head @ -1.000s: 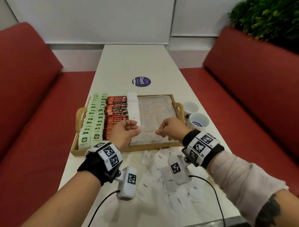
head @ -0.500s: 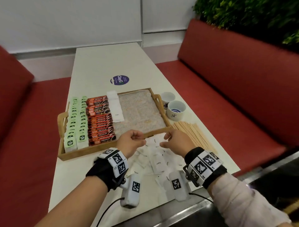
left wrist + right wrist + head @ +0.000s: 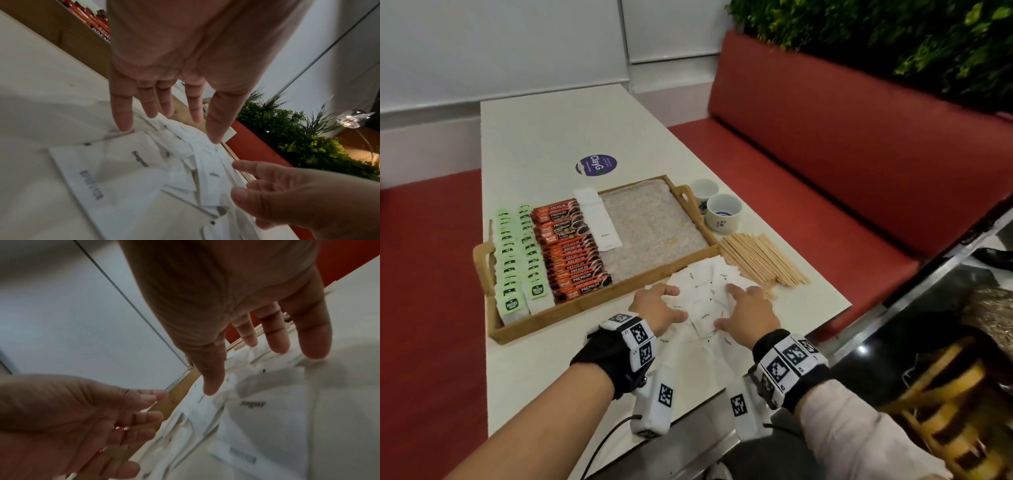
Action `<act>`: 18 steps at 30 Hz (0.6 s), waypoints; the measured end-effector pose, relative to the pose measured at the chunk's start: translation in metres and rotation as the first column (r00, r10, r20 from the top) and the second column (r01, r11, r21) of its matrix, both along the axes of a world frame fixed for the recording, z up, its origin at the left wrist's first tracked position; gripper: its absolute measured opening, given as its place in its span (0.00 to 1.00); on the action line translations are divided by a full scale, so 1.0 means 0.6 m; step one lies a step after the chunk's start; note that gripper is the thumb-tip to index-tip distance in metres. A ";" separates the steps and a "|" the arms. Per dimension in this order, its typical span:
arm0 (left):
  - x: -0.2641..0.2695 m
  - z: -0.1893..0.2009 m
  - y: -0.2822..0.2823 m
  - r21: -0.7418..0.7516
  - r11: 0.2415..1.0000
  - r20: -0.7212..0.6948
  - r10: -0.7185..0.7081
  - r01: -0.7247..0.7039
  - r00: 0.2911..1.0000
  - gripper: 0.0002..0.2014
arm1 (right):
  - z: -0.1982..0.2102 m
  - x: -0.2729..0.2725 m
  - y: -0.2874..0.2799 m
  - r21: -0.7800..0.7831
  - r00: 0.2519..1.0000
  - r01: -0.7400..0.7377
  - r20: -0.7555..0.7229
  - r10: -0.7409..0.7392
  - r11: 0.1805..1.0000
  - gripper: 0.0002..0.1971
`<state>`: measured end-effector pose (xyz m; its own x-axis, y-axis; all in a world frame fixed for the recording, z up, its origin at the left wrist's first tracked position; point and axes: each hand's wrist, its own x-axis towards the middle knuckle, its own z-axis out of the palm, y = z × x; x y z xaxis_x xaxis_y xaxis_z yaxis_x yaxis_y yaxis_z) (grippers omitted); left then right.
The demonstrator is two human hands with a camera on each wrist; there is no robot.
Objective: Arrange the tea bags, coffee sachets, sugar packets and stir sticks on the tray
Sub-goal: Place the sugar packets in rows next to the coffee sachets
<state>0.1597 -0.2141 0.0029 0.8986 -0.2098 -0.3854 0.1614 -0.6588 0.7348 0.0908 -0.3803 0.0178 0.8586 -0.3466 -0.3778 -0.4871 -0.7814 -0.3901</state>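
Head view — left hand (image 3: 659, 310) and right hand (image 3: 748, 313), fists a second ago, now spread, empty, over sugar packets (image 3: 709, 291) by table's near edge — gathering next.

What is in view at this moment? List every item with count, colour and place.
tray: one, wooden, on the white table.
tea bags: two rows, green labels, left end of the tray.
coffee sachets: one row, orange and brown, beside the tea bags.
sugar packets in tray: short white row, right of the coffee.
loose sugar packets: white pile, on the table before the tray.
stir sticks: bundle, pale wood, on the table right of the tray.
cups: two, white, beyond the sticks.
sticker: one, purple, behind the tray.
benches: red, both sides.
left hand, right hand: fingers spread, over the loose pile.
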 end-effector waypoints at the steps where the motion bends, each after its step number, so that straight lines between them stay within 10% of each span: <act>1: -0.001 -0.001 0.003 0.013 1.000 -0.012 -0.015 0.015 1.000 0.23 | -0.002 -0.001 0.007 -0.004 1.000 -0.001 -0.002 0.001 1.000 0.39; 18: -0.014 -0.017 0.080 0.139 0.990 -0.040 0.036 -0.030 0.999 0.29 | -0.020 -0.008 0.114 0.126 0.992 -0.091 0.103 0.078 0.988 0.35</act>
<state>0.1514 -0.1660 -0.0073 0.8865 -0.1226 -0.4461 0.2133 -0.7474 0.6292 0.0862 -0.3122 0.0059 0.9177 -0.2247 -0.3276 -0.3760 -0.7575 -0.5337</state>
